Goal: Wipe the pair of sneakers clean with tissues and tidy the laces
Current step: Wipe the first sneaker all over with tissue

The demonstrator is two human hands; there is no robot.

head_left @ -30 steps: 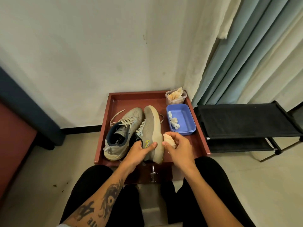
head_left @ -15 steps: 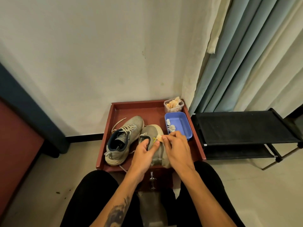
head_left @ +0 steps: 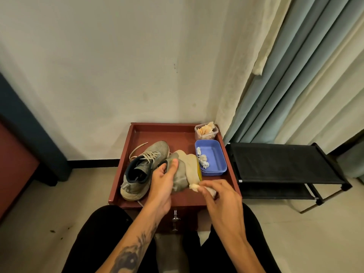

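Observation:
Two grey sneakers sit on a red-brown tray-top stand point(head_left: 137, 131). The left sneaker point(head_left: 141, 168) stands upright with loose pale laces. The right sneaker point(head_left: 184, 170) is tipped on its side, its pale sole turned to the right. My left hand point(head_left: 163, 184) grips this tipped sneaker, thumb over its upper. My right hand point(head_left: 218, 196) pinches a crumpled tissue point(head_left: 195, 187) against the heel end of the sole.
A blue plastic tray point(head_left: 215, 154) with used tissue wads sits at the stand's right. Behind it is a clear tub point(head_left: 206, 132) of tissues. A black shoe rack point(head_left: 283, 170) stands to the right, under curtains. My legs flank the stand's drawer knob point(head_left: 175, 218).
The right sneaker has been rolled further onto its side. My right hand with the tissue moved from the top of the shoe down to the near heel end of its sole.

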